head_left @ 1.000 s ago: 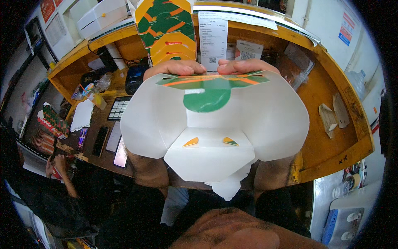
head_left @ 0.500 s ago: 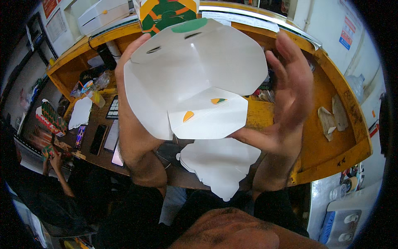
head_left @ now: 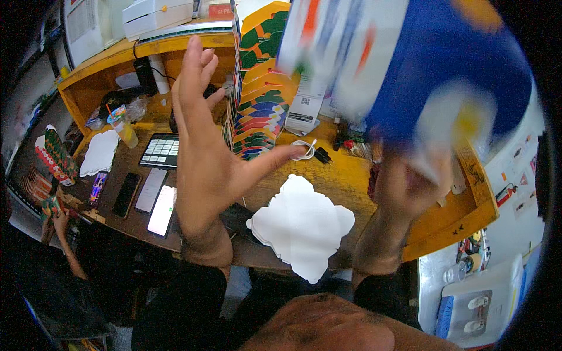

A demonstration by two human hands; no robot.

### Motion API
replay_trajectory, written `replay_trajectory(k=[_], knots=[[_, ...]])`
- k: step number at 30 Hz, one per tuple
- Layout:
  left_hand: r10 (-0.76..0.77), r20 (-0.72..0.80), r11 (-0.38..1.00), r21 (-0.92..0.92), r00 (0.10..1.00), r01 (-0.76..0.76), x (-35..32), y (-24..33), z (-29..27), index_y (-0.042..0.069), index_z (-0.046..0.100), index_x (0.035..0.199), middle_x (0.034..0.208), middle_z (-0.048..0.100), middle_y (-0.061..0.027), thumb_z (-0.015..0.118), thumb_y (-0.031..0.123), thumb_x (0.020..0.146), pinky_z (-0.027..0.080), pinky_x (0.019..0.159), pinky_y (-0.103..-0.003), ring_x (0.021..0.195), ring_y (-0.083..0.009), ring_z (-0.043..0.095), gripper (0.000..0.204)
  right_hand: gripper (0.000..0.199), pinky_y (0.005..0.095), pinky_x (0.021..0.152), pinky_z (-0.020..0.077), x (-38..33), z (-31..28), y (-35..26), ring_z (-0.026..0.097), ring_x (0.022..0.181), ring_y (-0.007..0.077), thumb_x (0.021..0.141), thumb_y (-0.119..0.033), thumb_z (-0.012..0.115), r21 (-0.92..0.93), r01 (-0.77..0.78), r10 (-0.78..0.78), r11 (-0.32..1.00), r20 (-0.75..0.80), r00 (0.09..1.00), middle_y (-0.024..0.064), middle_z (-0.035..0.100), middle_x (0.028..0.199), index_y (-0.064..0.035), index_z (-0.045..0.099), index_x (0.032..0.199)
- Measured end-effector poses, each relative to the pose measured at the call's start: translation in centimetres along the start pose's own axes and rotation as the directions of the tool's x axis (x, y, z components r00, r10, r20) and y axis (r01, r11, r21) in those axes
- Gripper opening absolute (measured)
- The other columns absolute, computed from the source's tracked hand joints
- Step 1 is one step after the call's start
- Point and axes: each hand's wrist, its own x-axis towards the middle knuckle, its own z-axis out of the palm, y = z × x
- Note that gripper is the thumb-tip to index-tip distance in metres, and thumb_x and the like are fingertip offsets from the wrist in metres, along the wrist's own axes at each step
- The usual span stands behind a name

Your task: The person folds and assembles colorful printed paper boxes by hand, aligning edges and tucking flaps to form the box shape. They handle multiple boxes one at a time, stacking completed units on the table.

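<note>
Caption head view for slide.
Right hand holds blurred blue-and-white carton, left hand open and empty, flat white carton blanks on desk.

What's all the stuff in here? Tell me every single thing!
Blurred carton: 1, blue, white and orange, upper right
Carton stack: 1, many colours, back middle
Flat blanks: one pile, white, front middle
Paper slip: 1, white, beside carton stack
Cable: 1, white, desk middle
Plug: 1, black, beside cable
Tablet: 1, black and white, left
Phones: 4, mixed colours, left front
Drink cup: 1, yellow, left
Flat cutouts: uncounted, white, left
Patterned carton: 1, red and green, far left
Boxy machine: 1, white, top left
Small clutter: uncountable, mixed colours, desk back
Desk: 1, yellow and brown, middle
Other person's hands: 2, bare, far left
Left hand: 1, bare, raised left of middle
Right hand: 1, bare, at blurred carton
</note>
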Motion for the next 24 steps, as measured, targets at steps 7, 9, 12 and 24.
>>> replay_trajectory(k=[7, 9, 12, 24], knots=[[-0.046, 0.066, 0.997, 0.063, 0.997, 0.042, -0.1, 0.4, -1.2, 0.006, 0.024, 0.17, 0.161, 0.04, -0.0245, 0.101, 0.034, 0.07, 0.047, 0.115, -0.052, 0.146, -0.0413, 0.05, 0.129, 0.034, 0.04, 0.1, 0.0574, 14.0, 3.1, 1.9, 0.073, 0.109, 0.0252, 0.108, -0.022, 0.07, -0.062, -0.33, 0.336, 0.942, 0.186, 0.924, 0.0147, 0.079, 0.116, 0.0008, 0.07, 0.133], [-0.008, 0.08, 0.999, 0.041, 0.997, 0.005, -0.3, 0.5, -0.8, 0.004, 0.026, 0.168, 0.156, 0.042, -0.0284, 0.098, 0.033, 0.074, 0.048, 0.114, -0.052, 0.141, -0.0465, 0.051, 0.122, 0.031, 0.0395, 0.099, 0.0577, 14.6, 3.0, 3.4, 0.073, 0.108, 0.0239, 0.108, -0.018, 0.068, -0.121, -0.374, 0.392, 0.92, 0.228, 0.891, 0.0147, 0.079, 0.115, 0.0023, 0.07, 0.132], [-0.014, 0.091, 0.999, 0.039, 0.996, 0.01, -0.1, 0.6, -1.8, 0.003, 0.028, 0.167, 0.154, 0.044, -0.0308, 0.096, 0.032, 0.077, 0.049, 0.114, -0.053, 0.138, -0.0497, 0.053, 0.116, 0.03, 0.0387, 0.098, 0.058, 15.9, 4.1, 4.9, 0.073, 0.107, 0.0234, 0.107, -0.014, 0.066, -0.211, -0.364, 0.417, 0.907, 0.333, 0.846, 0.0153, 0.079, 0.114, 0.0041, 0.07, 0.13], [0.003, 0.095, 0.997, 0.082, 0.995, -0.011, -0.3, 0.7, -3.3, 0.003, 0.03, 0.166, 0.151, 0.046, -0.0311, 0.095, 0.031, 0.077, 0.051, 0.11, -0.053, 0.134, -0.0502, 0.056, 0.113, 0.037, 0.0402, 0.102, 0.0566, 17.1, 3.5, 1.4, 0.074, 0.107, 0.0239, 0.106, -0.024, 0.062, -0.344, -0.441, 0.555, 0.829, 0.411, 0.723, 0.0159, 0.08, 0.112, 0.0045, 0.074, 0.127]])
